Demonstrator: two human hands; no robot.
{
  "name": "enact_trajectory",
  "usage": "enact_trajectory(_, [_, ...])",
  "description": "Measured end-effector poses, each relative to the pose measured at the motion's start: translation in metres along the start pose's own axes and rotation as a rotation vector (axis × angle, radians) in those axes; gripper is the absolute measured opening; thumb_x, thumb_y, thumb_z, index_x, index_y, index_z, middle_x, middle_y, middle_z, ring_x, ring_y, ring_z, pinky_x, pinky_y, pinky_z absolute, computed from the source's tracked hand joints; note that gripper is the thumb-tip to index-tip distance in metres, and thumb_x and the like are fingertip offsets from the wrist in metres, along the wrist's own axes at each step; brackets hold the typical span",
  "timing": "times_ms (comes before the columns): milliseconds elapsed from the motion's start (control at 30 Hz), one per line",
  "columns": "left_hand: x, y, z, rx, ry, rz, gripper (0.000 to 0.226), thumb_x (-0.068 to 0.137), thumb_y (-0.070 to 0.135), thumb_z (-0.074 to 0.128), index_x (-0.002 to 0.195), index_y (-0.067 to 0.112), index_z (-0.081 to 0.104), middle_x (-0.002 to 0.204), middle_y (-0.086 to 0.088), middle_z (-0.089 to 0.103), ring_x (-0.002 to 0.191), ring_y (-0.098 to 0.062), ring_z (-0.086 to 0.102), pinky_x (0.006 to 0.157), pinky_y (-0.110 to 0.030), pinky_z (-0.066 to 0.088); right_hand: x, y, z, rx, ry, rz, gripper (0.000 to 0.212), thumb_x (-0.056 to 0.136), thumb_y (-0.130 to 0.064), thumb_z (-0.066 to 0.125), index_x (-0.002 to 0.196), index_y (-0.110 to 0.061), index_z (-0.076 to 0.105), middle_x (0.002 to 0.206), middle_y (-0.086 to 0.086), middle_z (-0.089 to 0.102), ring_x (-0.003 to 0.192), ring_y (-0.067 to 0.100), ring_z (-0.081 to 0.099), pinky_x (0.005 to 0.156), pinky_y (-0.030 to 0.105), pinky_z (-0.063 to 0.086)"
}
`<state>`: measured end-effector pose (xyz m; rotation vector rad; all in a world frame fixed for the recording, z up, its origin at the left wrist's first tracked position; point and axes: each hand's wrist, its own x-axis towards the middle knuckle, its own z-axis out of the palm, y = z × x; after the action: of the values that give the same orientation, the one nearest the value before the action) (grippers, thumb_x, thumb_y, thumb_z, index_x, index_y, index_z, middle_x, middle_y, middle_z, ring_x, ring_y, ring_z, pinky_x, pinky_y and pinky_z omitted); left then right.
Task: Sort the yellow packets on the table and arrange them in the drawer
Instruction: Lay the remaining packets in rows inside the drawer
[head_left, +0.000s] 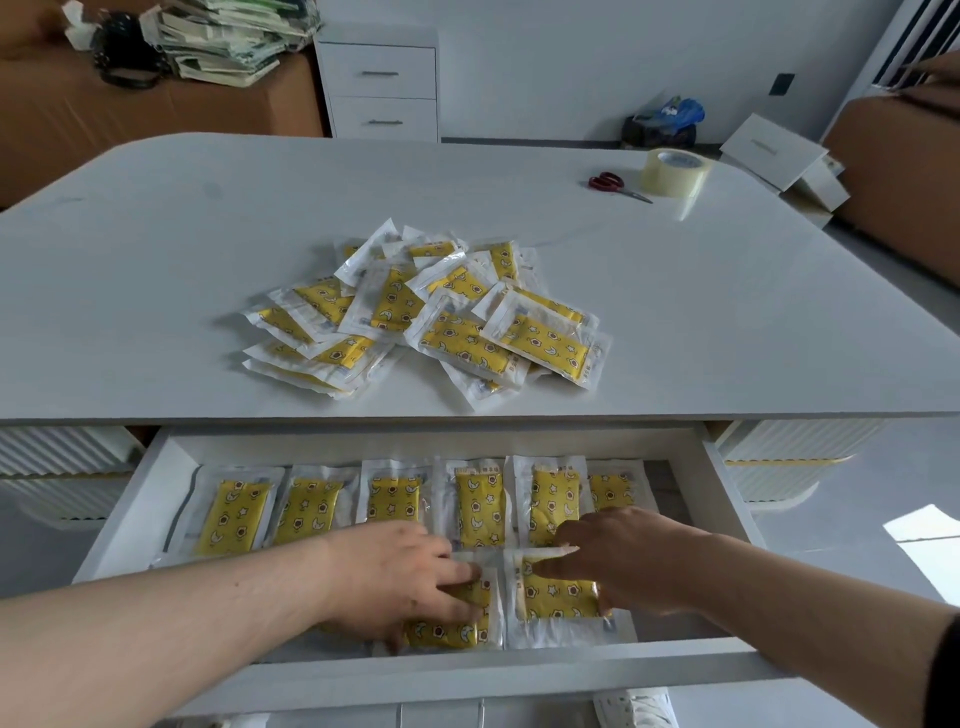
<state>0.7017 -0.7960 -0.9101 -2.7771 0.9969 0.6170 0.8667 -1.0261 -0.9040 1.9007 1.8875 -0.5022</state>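
Touching star-printed yellow packets (561, 597): left hand (395, 577), right hand (618, 558).

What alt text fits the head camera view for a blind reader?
A left hand and a right hand each rest on a yellow packet in an open drawer, in front of a row of packets. A pile of packets lies on the table above.
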Motion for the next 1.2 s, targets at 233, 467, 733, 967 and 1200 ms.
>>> enact_trajectory(233, [-0.001, 0.000, 0.002, -0.032, 0.017, -0.023, 0.072, 0.091, 0.027, 0.064, 0.151, 0.026, 0.024, 0.157, -0.009, 0.028, 0.128, -0.030, 0.043, 0.103, -0.046, 0.045, -0.001, -0.003, -0.001, 0.049, 0.018, 0.005, 0.068, 0.094, -0.040, 0.060, 0.151, -0.041, 0.023, 0.149, 0.006, 0.040, 0.126, 0.031, 0.051, 0.097, 0.044, 0.051])
enact_trajectory(467, [0.000, -0.001, 0.004, -0.071, -0.007, -0.114, 0.078, 0.089, 0.043, 0.063, 0.150, 0.021, 0.020, 0.148, -0.013, 0.037, 0.130, -0.028, 0.038, 0.109, -0.044, 0.040, 0.021, -0.013, -0.002, 0.280, 0.042, 0.158, 0.067, 0.095, -0.046, 0.056, 0.152, -0.025, 0.028, 0.153, 0.000, 0.039, 0.138, 0.022, 0.040, 0.113, 0.040, 0.037])
enact_trajectory(733, [0.000, -0.003, 0.006, -0.080, 0.011, -0.094, 0.075, 0.088, 0.043, 0.065, 0.147, 0.017, 0.028, 0.145, -0.009, 0.041, 0.129, -0.026, 0.042, 0.109, -0.046, 0.040, 0.025, -0.014, 0.003, 0.381, 0.073, 0.147, 0.062, 0.094, -0.033, 0.062, 0.150, -0.029, 0.034, 0.153, -0.008, 0.041, 0.140, 0.016, 0.038, 0.116, 0.033, 0.032])
enact_trajectory(967, [-0.005, -0.005, 0.005, -0.035, 0.012, -0.018, 0.080, 0.087, 0.033, 0.067, 0.152, 0.027, 0.020, 0.162, -0.006, 0.017, 0.141, -0.029, 0.030, 0.113, -0.048, 0.033, 0.013, -0.005, 0.004, -0.024, 0.170, -0.074, 0.059, 0.096, -0.040, 0.055, 0.149, -0.039, 0.029, 0.159, 0.005, 0.029, 0.137, 0.032, 0.040, 0.107, 0.049, 0.043])
enact_trajectory(1200, [-0.005, -0.003, -0.007, -0.029, -0.037, -0.072, 0.076, 0.086, 0.030, 0.068, 0.147, 0.025, 0.023, 0.159, -0.011, 0.023, 0.134, -0.032, 0.039, 0.107, -0.051, 0.041, 0.005, -0.014, -0.019, 0.102, 0.143, -0.002, 0.053, 0.100, -0.042, 0.044, 0.150, -0.042, 0.026, 0.164, 0.000, 0.014, 0.145, 0.028, 0.026, 0.115, 0.048, 0.031])
